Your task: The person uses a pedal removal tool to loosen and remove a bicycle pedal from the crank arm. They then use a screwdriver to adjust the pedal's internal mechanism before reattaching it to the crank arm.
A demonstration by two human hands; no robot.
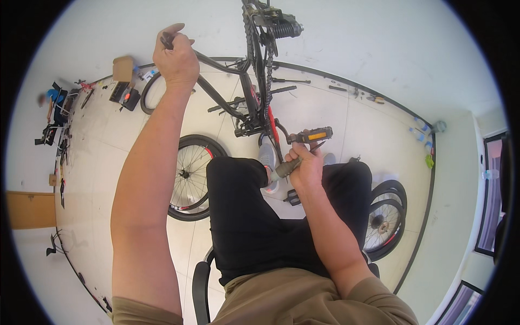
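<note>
A dark bicycle frame [248,89] with red parts stands in front of me, its chain [268,78] running along it. At upper left my left hand [177,59] is closed round the end of a dark tube of this frame. My right hand [306,168] is closed on a tool with a grey-green handle [287,168]; a thin dark point shows beyond the fingers, and its exact kind is unclear. Just above that hand is a pedal [314,134] with an orange reflector, on a dark crank arm. Another pedal [293,198] shows lower, beside my right forearm.
Loose wheels lie left [184,174] and right [377,220] of my legs. A cardboard box [123,69] and tools stand along the far left wall. Hand tools [375,99] and bottles [418,134] line the right wall. A chair armrest [201,287] is beside me.
</note>
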